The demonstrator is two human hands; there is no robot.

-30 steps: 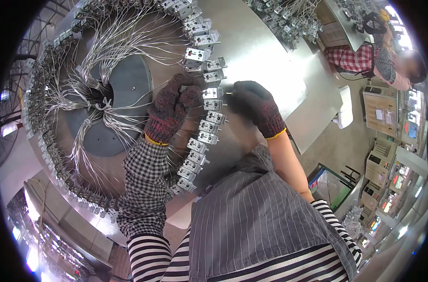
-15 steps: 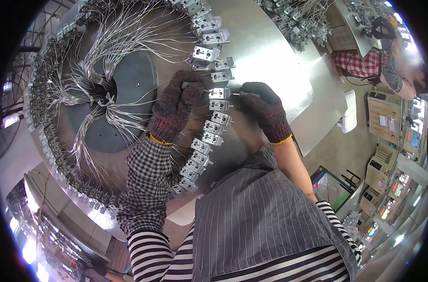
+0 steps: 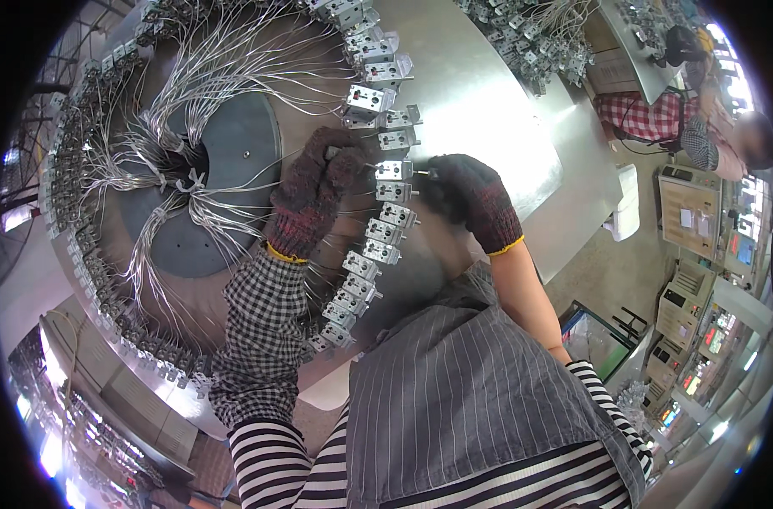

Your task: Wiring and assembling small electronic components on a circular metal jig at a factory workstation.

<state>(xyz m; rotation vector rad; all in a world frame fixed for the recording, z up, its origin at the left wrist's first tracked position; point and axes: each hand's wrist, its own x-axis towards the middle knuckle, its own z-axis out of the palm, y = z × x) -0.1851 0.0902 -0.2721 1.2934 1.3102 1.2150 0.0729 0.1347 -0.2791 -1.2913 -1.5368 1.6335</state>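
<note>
Small silver metal control units [image 3: 395,192], each with a thin wire, stand in a ring on a round turntable [image 3: 263,136]. My left hand [image 3: 319,182], in a dark red-black knit glove, is closed at the inner side of the ring. A small grey piece shows between its fingers, too little to name. Beside it is one control unit [image 3: 394,170], a thin metal shaft [image 3: 421,173] reaching from its outer side into my right hand [image 3: 476,195]. That gloved hand is closed round the shaft's end; whether the shaft belongs to a tool or to the unit is hidden.
Bundled silver wires [image 3: 187,182] gather at the turntable's grey centre disc [image 3: 242,144]. A shiny metal tabletop [image 3: 480,102] lies beyond my right hand, with a heap of similar units [image 3: 531,38] at the far side. Another person in a checked garment [image 3: 637,114] sits far right.
Both hands stay at the same control unit, the right one shifted slightly left. The whole view has drifted a little left. The person at far right has moved their head and arms.
</note>
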